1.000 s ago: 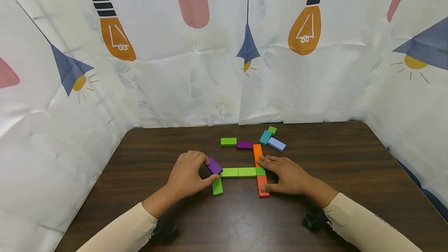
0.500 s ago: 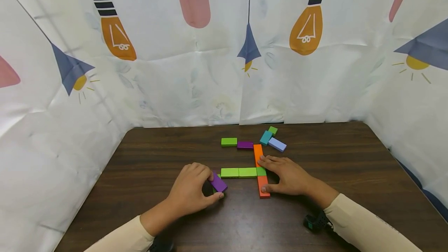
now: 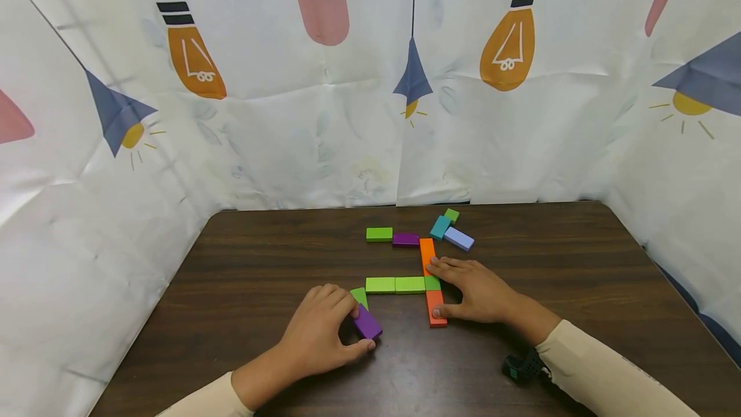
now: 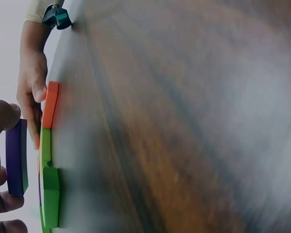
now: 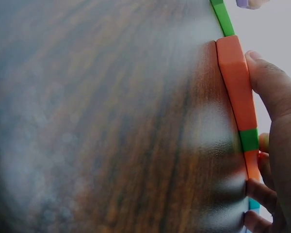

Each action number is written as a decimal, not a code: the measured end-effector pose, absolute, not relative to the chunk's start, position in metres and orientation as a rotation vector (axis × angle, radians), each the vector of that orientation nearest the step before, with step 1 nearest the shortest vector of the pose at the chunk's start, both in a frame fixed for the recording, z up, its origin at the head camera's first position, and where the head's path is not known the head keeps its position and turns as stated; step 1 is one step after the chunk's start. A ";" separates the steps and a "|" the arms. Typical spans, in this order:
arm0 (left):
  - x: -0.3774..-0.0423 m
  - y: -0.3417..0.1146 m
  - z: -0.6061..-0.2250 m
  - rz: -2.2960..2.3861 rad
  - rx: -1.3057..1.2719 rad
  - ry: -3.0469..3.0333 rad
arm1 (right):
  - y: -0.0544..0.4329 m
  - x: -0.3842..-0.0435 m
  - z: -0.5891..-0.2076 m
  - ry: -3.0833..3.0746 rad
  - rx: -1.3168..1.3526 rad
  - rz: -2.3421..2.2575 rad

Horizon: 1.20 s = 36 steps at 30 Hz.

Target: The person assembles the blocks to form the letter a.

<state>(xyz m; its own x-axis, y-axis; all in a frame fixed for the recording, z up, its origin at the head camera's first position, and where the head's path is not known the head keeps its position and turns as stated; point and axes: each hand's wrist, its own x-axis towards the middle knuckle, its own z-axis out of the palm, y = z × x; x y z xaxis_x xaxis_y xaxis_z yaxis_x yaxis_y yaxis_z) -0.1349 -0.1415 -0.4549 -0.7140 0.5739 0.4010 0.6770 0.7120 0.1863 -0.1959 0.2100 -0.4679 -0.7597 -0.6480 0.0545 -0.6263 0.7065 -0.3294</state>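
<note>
My left hand (image 3: 318,333) pinches a purple block (image 3: 367,324) between thumb and fingertips. In the left wrist view this purple block (image 4: 15,158) is held up off the tabletop. A green block (image 3: 359,296), partly hidden by the hand and purple block, lies slanted at the left end of a row of two green blocks (image 3: 395,286). That row meets a column of an orange block (image 3: 426,248), a small green block (image 3: 432,284) and a red-orange block (image 3: 436,314). My right hand (image 3: 477,291) rests on the column, thumb at the red-orange block, fingertips on the orange one.
Farther back lie a green block (image 3: 379,235) and a dark purple block (image 3: 405,240). A teal block (image 3: 440,228), a light blue block (image 3: 459,239) and a small green piece (image 3: 451,215) cluster behind the column. A patterned cloth (image 3: 324,147) hangs behind the brown table (image 3: 243,256).
My left hand has moved the purple block toward the front edge and slightly right, uncovering the far end of the slanted green block. The right hand has stayed in place.
</note>
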 end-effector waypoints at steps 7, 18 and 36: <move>-0.128 -0.139 -0.456 -0.471 -1.021 -2.586 | 0.210 -0.196 -0.468 2.845 -1.062 -0.515; -0.116 -0.137 -0.460 -0.426 -1.080 -2.633 | 0.211 -0.197 -0.470 2.843 -1.064 -0.516; -0.119 -0.140 -0.463 -0.286 -1.149 -2.579 | 0.211 -0.197 -0.473 2.853 -1.072 -0.510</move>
